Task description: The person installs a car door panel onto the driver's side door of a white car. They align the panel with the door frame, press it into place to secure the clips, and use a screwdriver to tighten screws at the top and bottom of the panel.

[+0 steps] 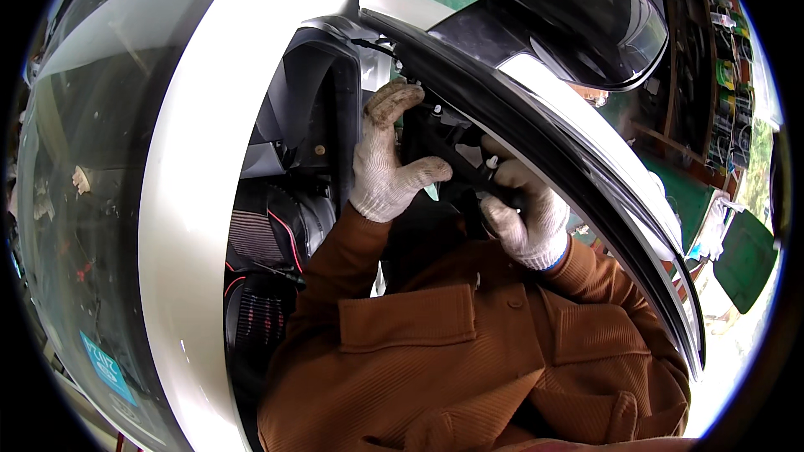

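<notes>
My left hand [385,155], in a white knit glove with grimy fingertips, is raised beside the inner front of an open car door [603,184]. Its fingers stretch up and the thumb stands apart, with nothing visible in the grasp. My right hand [536,218], gloved the same way, closes round a dark trim strip [469,157] on the door's inner side. White clips [492,162] stick up along that strip. A thin black cable [374,46] runs between the body and the door above my left hand. The lower part of the strip is hidden by my right hand.
A black side mirror [586,25] juts from the door at the upper right. The white roof pillar [188,184] and windshield [92,159] fill the left. Black seats with red piping [285,238] lie inside. Loaded shelves [720,75] and a green chair [745,259] stand beyond the door.
</notes>
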A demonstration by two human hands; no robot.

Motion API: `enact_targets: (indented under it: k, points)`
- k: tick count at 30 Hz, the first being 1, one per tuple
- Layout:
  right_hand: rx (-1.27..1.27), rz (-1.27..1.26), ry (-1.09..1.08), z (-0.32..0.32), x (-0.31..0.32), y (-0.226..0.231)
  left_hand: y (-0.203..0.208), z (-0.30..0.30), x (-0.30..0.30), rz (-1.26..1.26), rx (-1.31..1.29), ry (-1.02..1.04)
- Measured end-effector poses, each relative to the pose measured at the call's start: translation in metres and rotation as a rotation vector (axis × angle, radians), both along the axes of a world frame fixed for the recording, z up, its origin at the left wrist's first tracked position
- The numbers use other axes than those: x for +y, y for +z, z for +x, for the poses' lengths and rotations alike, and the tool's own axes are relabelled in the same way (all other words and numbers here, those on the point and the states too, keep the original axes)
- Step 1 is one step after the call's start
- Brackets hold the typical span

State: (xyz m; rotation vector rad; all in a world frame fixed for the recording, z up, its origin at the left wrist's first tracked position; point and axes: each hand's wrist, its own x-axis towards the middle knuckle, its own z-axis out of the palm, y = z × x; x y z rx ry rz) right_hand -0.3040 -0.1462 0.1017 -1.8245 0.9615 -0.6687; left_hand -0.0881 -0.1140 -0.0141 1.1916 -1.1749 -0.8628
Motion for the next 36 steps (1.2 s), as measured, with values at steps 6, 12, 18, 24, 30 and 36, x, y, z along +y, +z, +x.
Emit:
enact_targets:
  k: [6,12,18,24,30,36]
  points:
    - [-0.07,0.012,-0.081,-0.005,0.011,-0.025,-0.002,-0.003,0.001,0.043,-0.01,0.034]
    - [-0.108,0.147,-0.127,-0.007,0.012,-0.038,0.006,0.001,-0.002,-0.016,-0.146,0.024]
    - [-0.02,0.058,-0.225,0.007,0.009,-0.022,0.01,0.001,-0.001,0.016,-0.27,0.046]
    - [-0.053,0.194,-0.308,0.013,0.011,-0.026,0.011,-0.007,-0.002,0.012,-0.19,0.112]
    - [0.009,-0.007,-0.223,0.017,-0.003,-0.031,-0.001,-0.006,0.003,-0.039,0.143,0.022]
    - [0.158,-0.016,-0.225,0.013,-0.009,-0.032,-0.014,0.0,0.005,-0.059,0.19,-0.08]
